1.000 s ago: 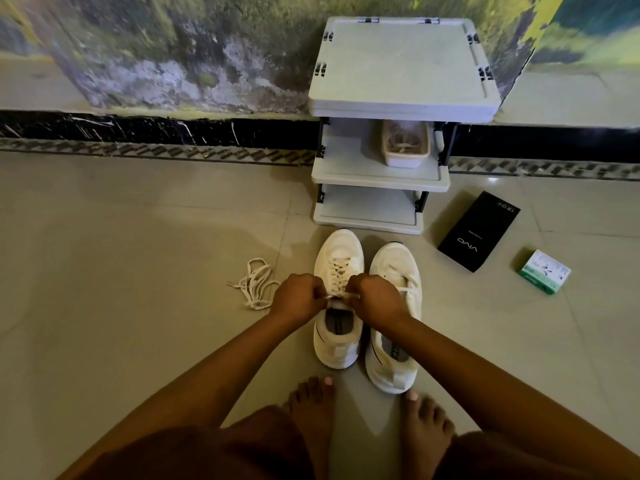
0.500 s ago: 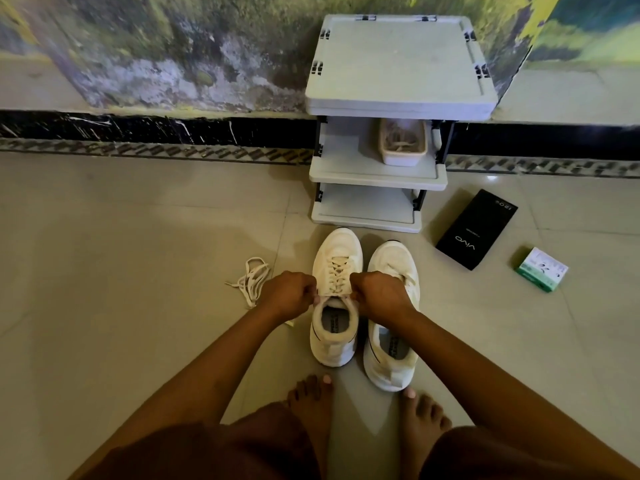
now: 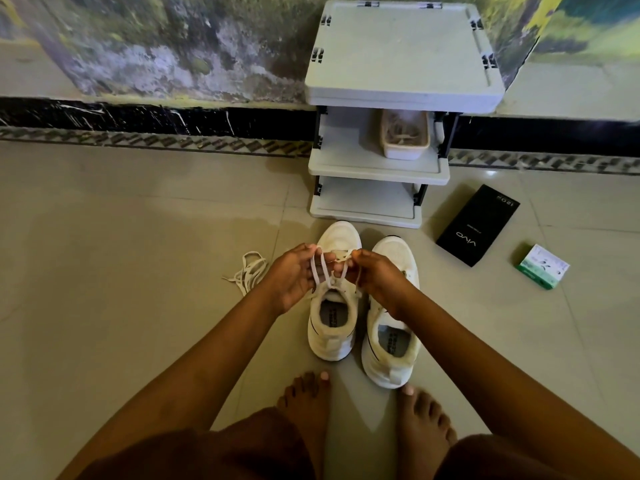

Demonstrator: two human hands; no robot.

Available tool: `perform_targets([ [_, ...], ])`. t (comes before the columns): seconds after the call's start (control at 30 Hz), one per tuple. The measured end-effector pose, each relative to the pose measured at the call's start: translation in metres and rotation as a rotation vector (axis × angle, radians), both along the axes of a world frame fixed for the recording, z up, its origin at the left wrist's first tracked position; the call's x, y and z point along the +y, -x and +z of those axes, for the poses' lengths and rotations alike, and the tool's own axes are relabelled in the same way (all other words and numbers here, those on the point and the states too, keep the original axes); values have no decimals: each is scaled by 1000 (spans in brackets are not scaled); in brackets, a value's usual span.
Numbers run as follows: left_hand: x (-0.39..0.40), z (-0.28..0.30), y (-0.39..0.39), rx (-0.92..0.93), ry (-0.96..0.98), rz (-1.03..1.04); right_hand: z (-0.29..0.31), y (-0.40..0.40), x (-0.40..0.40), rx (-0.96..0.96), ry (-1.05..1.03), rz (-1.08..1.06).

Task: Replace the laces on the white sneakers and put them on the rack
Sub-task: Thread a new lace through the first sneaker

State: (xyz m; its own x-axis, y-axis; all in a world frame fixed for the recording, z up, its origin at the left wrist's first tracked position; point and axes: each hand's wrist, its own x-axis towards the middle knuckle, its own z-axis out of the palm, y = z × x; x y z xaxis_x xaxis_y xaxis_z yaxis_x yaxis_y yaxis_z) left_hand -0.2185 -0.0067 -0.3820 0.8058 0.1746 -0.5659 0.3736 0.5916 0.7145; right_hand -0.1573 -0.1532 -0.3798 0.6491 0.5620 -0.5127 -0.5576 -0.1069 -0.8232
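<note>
Home entryway: tiled floor (image 3: 138,237), shoe rack (image 3: 401,53) against painted wall (image 3: 156,46).

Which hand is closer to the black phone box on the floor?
Right. The right hand is nearer the black phone box; the left hand is farther, beyond the lace both hold.

black box (image 3: 478,225), green carton (image 3: 542,266), tub (image 3: 405,135)

Rack (image 3: 401,64) against wall; tub (image 3: 405,150) on its middle shelf. Two sneakers (image 3: 332,323) side by side on the floor just before rack. Loose laces (image 3: 247,271) left of sneakers; box (image 3: 478,225) right of rack, small carton (image 3: 542,266) further right.
</note>
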Motion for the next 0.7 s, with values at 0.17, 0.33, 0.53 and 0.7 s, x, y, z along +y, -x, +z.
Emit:
perform_targets([
  [0.17, -7, -9, -2, 59, -237, 10, -7, 6, 2, -144, 13, 61],
  [0.33, -10, -13, -2, 63, -338, -26, -16, 10, -1, -303, 74, 157],
  [0.53, -10, -11, 0, 59, -399, -155, -16, 9, -1, -280, 91, 126],
  [0.7, -11, -15, 1, 76, -471, -160, -18, 8, 3, -215, 107, 74],
])
